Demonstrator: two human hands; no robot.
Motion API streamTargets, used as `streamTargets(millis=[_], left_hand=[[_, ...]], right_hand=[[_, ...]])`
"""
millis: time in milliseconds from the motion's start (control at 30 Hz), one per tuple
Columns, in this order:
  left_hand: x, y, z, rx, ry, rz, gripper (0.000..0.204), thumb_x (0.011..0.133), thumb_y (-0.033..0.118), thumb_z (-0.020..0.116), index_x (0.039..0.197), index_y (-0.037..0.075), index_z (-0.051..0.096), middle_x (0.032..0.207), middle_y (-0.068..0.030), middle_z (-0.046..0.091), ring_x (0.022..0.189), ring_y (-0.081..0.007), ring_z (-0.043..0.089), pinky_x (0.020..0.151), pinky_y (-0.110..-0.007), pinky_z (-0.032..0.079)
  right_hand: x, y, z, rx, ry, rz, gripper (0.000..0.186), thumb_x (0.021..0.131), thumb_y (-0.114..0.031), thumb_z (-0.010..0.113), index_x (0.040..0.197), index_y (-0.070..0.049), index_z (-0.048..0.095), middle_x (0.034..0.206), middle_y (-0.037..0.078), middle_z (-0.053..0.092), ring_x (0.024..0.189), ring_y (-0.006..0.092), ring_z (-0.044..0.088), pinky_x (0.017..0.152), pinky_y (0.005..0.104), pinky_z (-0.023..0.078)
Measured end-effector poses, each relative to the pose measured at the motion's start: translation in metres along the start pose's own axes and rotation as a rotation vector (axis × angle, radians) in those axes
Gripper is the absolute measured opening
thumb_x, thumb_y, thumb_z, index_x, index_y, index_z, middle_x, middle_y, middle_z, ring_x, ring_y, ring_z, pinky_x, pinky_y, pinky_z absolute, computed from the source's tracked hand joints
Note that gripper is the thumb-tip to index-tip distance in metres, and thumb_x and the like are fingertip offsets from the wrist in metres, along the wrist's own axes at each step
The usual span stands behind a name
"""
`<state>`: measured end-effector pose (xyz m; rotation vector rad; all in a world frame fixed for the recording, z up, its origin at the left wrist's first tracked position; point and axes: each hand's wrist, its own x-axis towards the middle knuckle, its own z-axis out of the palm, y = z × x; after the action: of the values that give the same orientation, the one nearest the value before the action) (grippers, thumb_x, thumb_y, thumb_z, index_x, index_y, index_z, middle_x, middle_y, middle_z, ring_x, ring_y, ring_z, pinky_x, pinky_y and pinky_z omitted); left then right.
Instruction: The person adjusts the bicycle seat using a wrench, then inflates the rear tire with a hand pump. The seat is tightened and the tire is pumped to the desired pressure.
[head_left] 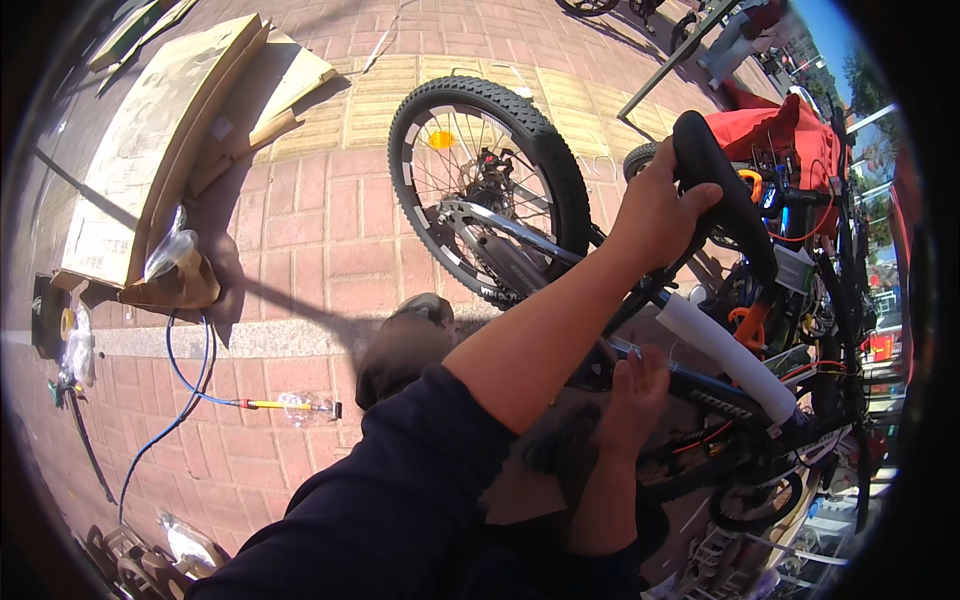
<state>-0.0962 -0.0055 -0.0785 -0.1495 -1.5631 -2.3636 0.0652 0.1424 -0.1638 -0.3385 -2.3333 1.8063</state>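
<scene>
My left hand (660, 215) is closed around one end of a black bicycle saddle (735, 210), its thumb along the side. Below the saddle, a dark bicycle frame (705, 395) runs to the right with white foam wrap (715, 345) on one tube. My right hand (635, 405) is at the frame below the saddle, its fingers bent together by a small shiny part; what they grip is hidden. The knobbly rear wheel (575, 170) with an orange reflector stands beyond my left forearm, joined to the silver rear stay (515, 230).
Several other bicycles, one with a red cover (780, 135), crowd the right side. A long cardboard box (160, 140) lies at the far left on brick paving. A blue air hose (175, 395) with a yellow nozzle tool (285, 405) lies left of my arm. A person (740, 45) stands far right.
</scene>
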Motion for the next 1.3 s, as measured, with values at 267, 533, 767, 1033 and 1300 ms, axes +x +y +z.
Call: streamTargets(millis=[267,533,767,1033,1300], left_hand=[[-0.019,0.03,-0.026,0.327,0.065,-0.106,0.063,0.083,0.032,0.072,0.127,-0.009,0.054,0.113,-0.0272,0.066,0.105,-0.0386,0.066,0.092,-0.042,0.05],[-0.115,0.056,-0.212,0.506,0.181,-0.195,0.045,0.093,0.024,0.065,0.126,-0.006,0.059,0.107,-0.0178,0.071,0.092,-0.0222,0.069,0.082,-0.034,0.053],[-0.428,-0.076,-0.456,1.403,0.276,-1.078,0.027,0.086,0.022,0.055,0.087,0.002,0.074,0.095,-0.0207,0.07,0.093,-0.0379,0.067,0.086,-0.047,0.052],[-0.504,-0.159,-0.402,1.448,0.028,-0.916,0.022,0.086,0.007,0.061,0.108,0.008,0.062,0.114,-0.0159,0.056,0.101,-0.0379,0.063,0.084,-0.046,0.053],[-0.469,-0.174,-0.406,1.733,-0.558,-1.053,0.028,0.096,0.021,0.048,0.112,0.007,0.066,0.112,-0.0133,0.065,0.111,-0.0301,0.061,0.093,-0.046,0.047]], right_hand=[[0.133,-0.159,-0.036,-0.837,0.272,-0.937,0.049,0.1,-0.032,0.055,0.138,0.0,0.049,0.139,0.022,0.052,0.128,0.0333,0.05,0.108,0.0417,0.037],[0.195,-0.129,-0.039,-0.971,0.044,-0.791,0.057,0.102,-0.05,0.043,0.131,-0.003,0.053,0.122,0.02,0.061,0.112,0.0371,0.059,0.095,0.0436,0.043],[0.227,-0.115,-0.053,-0.986,0.095,-0.787,0.063,0.102,-0.051,0.042,0.139,-0.001,0.049,0.134,0.023,0.056,0.123,0.0392,0.054,0.103,0.0426,0.04],[0.198,-0.131,-0.045,-1.048,0.076,-0.837,0.054,0.104,-0.045,0.043,0.137,-0.003,0.051,0.13,0.019,0.059,0.119,0.0318,0.057,0.1,0.0372,0.042],[0.184,-0.134,-0.038,-0.992,0.082,-0.792,0.051,0.103,-0.043,0.047,0.133,-0.002,0.053,0.121,0.018,0.062,0.112,0.0311,0.06,0.097,0.0374,0.043]])
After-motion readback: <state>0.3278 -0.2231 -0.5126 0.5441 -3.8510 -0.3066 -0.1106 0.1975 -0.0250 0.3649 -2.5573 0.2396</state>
